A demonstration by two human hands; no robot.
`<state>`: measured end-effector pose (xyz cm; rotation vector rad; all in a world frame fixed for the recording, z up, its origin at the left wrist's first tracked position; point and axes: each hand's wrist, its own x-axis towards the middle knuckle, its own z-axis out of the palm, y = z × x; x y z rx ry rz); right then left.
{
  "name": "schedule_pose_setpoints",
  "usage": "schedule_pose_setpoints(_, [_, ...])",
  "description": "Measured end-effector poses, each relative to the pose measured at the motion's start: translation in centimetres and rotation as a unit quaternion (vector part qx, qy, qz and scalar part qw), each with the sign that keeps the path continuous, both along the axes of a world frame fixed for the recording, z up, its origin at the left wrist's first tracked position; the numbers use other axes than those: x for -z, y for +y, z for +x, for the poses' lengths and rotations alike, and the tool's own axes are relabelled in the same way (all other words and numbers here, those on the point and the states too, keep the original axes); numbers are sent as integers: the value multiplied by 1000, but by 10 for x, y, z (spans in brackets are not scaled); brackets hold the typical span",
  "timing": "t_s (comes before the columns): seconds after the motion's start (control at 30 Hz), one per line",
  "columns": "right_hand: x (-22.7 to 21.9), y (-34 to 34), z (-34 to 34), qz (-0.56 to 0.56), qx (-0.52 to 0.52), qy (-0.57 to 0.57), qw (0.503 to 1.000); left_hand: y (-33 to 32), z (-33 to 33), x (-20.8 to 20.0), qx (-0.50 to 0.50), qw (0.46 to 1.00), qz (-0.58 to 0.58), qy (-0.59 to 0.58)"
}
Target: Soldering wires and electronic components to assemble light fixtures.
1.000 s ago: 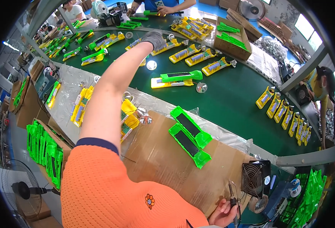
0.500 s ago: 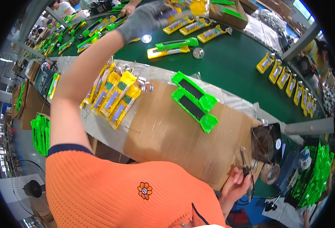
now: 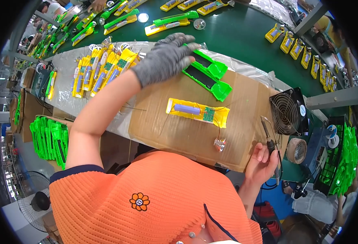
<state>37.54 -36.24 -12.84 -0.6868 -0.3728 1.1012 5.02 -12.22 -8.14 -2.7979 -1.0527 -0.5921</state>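
Note:
My left hand (image 3: 164, 61), in a grey glove, reaches over the cardboard with its fingers stretched out at the left end of two green casing halves (image 3: 203, 75). Its fingertips touch or hover at the upper half; which one I cannot tell. In my bare right hand (image 3: 262, 162) is a soldering iron (image 3: 270, 142), its tip pointing up and away. Between the hands a yellow casing half (image 3: 223, 117) lies on the cardboard, holding a purple battery cell (image 3: 187, 109) and a green circuit board (image 3: 208, 114). A wire runs from it to a shiny reflector (image 3: 219, 144).
Several filled yellow halves (image 3: 99, 73) lie left of the cardboard (image 3: 154, 134). Beyond runs a green belt (image 3: 236, 42) carrying yellow and green pieces. A square fan (image 3: 285, 112) and a tape roll (image 3: 296, 150) stand at the right. Green casings (image 3: 48, 138) are stacked at the left.
My left hand has come back from over the belt to the green halves. The yellow half with its reflector now lies on the cardboard. My right hand still holds the iron. The view has shifted.

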Motion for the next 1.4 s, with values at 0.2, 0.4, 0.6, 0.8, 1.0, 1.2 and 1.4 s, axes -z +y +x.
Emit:
schedule_pose_setpoints(0.2, [4, -6, 6, -7, 3, 33, 999, -26, 12, 3, 48, 987, -127, 81])
schedule_pose_setpoints(0.4, [2, -5, 6, 8, -20, -35, 999, -85, 1, -3, 89, 968, -228, 53])
schedule_pose_setpoints(0.6, [-17, -1, -11, -7, -106, -137, 985, -83, -15, -10, 99, 974, -198, 44])
schedule_pose_setpoints(0.8, [-19, 5, -45, -55, -174, -178, 967, -101, 0, 6, 111, 939, -285, -156])
schedule_pose_setpoints(1.0, [-19, 12, -53, -81, -184, -159, 967, -100, 7, 3, 105, 921, -329, -180])
schedule_pose_setpoints(1.2, [-16, 19, -64, -73, -191, -155, 967, -99, 12, 1, 47, 933, -329, -137])
schedule_pose_setpoints(1.4, [-16, 18, -63, -108, -204, -186, 955, -98, 21, -9, 50, 956, -283, -60])
